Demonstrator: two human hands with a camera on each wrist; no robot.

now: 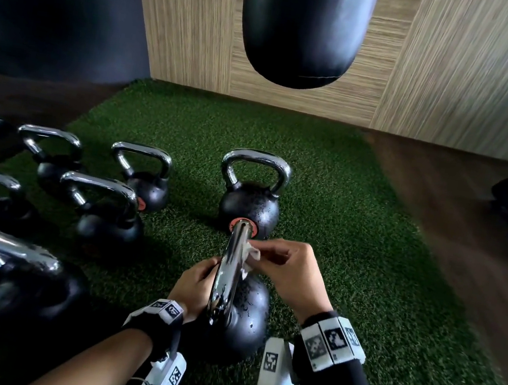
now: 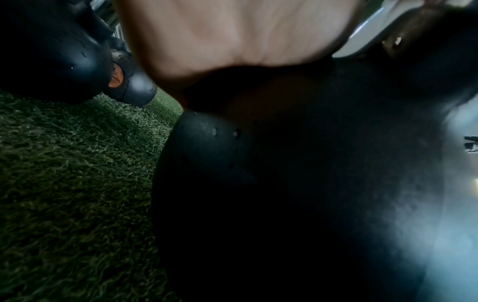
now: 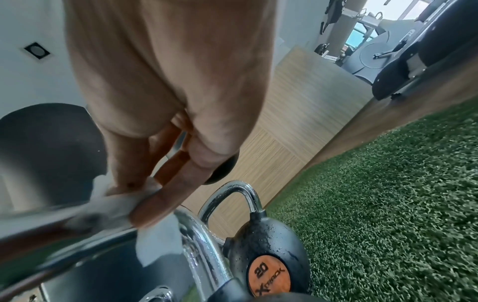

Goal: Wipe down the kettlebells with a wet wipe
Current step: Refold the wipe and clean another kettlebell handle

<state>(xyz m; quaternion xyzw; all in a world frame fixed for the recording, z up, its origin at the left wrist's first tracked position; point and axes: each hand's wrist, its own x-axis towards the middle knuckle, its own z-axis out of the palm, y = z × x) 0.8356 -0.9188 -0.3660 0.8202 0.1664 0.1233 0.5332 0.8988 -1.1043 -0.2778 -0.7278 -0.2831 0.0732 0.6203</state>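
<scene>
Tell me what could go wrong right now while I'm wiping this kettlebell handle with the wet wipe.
1. Water beads cover the near kettlebell and its chrome handle; the left hand holding that handle could slip.
2. The right hand only pinches the wet wipe, so it may bunch up or drop onto the turf.
3. The 20 kettlebell stands just behind; a jerk forward could knock knuckles against it.

The far kettlebell's (image 3: 269, 251) orange disc (image 3: 269, 276) reads "20" and "XTRACK".
</scene>
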